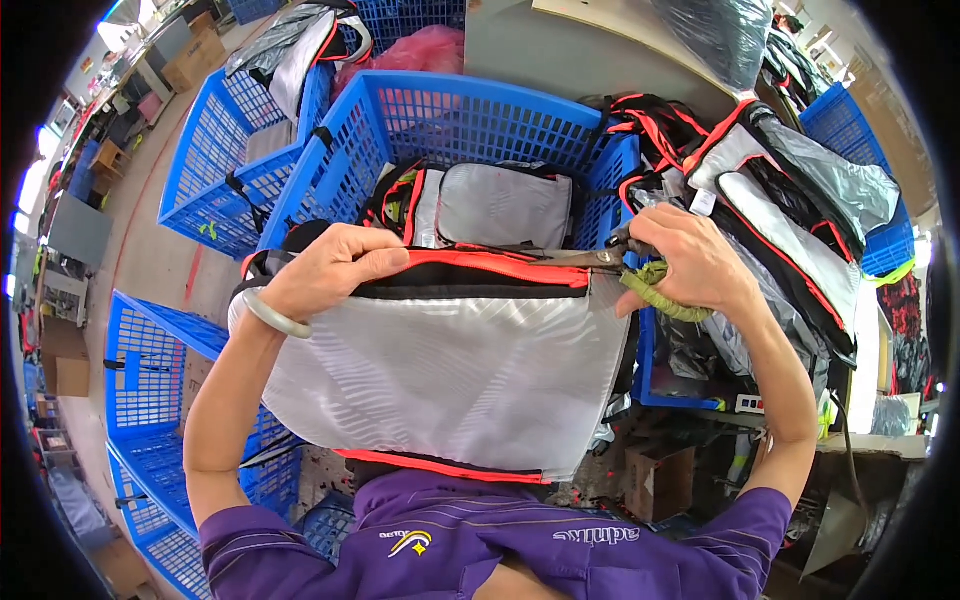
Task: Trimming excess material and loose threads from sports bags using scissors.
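Observation:
A silver-grey bag piece (430,375) with black edging and a bright orange-red zipper strip (480,265) hangs spread in front of me. My left hand (335,265) pinches its upper left edge between thumb and fingers. In my right hand (690,265) is a pair of scissors (604,259), one handle wrapped in green cord. The blades point left and lie along the strip's upper edge, near its right end. How far apart the blades are, I cannot make out. A second orange-red strip (450,468) runs along the piece's lower edge, close to my body.
A large blue plastic crate (480,100) behind the piece holds more grey bag pieces (505,205). Another blue crate (215,220) stands to its left, with several more at lower left. Bag pieces (770,225) are heaped on the right. A cardboard box (660,480) sits low at right.

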A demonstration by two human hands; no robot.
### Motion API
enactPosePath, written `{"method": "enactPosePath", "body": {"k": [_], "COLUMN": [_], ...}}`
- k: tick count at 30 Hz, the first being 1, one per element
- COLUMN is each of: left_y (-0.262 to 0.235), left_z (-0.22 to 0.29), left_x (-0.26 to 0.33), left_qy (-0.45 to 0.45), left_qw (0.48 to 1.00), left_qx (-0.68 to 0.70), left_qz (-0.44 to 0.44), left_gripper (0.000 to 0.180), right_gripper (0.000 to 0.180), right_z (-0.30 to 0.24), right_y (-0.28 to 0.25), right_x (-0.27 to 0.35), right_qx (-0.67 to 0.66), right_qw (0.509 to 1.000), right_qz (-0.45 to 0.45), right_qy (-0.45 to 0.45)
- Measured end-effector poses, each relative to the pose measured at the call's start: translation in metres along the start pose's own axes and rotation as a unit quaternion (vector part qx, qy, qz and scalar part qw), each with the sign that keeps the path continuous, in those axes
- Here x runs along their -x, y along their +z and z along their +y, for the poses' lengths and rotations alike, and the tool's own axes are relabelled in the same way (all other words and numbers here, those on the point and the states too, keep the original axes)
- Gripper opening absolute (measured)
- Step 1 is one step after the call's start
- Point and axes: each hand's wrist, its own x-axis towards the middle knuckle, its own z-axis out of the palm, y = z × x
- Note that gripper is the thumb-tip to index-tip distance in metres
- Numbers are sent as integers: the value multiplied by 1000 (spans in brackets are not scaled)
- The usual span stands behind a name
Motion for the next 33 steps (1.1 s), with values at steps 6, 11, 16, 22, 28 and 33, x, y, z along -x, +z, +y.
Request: {"method": "enactPosePath", "body": {"k": [6,11,16,22,28,33], "left_y": [-1,-6,-4,-3,-6,-12], "left_z": [-12,-18,-14,-22,-27,-28], "left_x": [-5,-11,-6,-4,2,6], "left_qy": [-3,7,-30,-4,9,0], "left_qw": [998,996,995,995,994,996], "left_qx": [70,73,85,99,112,92], "left_qz": [0,-40,-41,-29,-14,-9], "left_gripper": [17,17,20,21,25,27], "right_gripper": [57,56,67,66,61,56], "right_z": [-2,-6,-26,-44,-49,-51], "right_y": [12,20,10,0,1,3], "right_x": [5,4,-24,-48,-55,-52], "right_qx": [-51,-105,-17,8,-10,-22], "right_qw": [998,992,999,999,999,999], "right_qz": [17,53,28,-40,-14,-8], "right_qy": [20,40,8,2,-36,-35]}}
